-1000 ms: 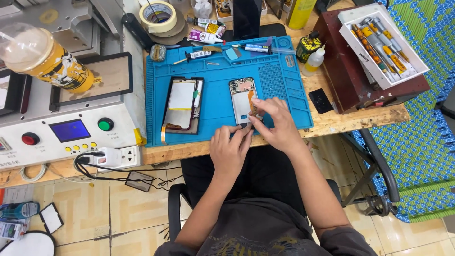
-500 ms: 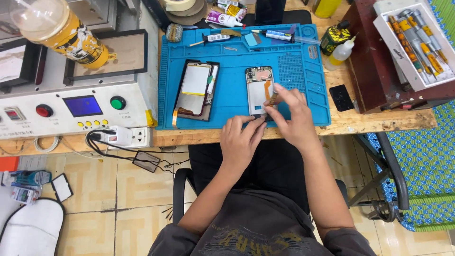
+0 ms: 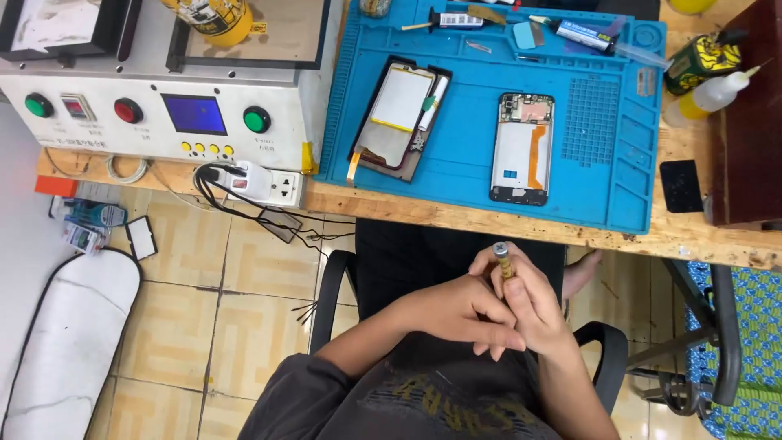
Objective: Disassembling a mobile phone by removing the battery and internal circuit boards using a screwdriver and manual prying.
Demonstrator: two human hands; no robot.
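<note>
the right hand (image 3: 529, 314) is held over the lap, below the table edge, fingers curled and pinching a small gold-coloured screwdriver with a grey cap (image 3: 503, 261); the tool stands nearly upright, cap end toward the camera. the left hand (image 3: 456, 314) lies against the right one, touching it, its fingertips (image 3: 498, 336) drawn together and pressed against the right hand low on the tool; whether they touch the shaft itself cannot be told.

on the wooden workbench (image 3: 489, 220) lies a blue silicone repair mat (image 3: 464, 155). on the mat, well apart from both hands, sits an opened smartphone with its back removed, showing a white battery and an orange flex strip (image 3: 522, 148). to its left, also on the mat, rests a detached dark-framed phone screen panel, face down (image 3: 397, 116). small tools and tubes lie along the far rim of the mat.

left of the mat stands a white metal machine with green and red buttons and a blue display (image 3: 163, 106), with a white power strip (image 3: 257, 181) just below its front. at the right end of the bench stands a white squeeze bottle with a yellow base (image 3: 710, 96). a black chair armrest (image 3: 607, 358) is near the right forearm.
</note>
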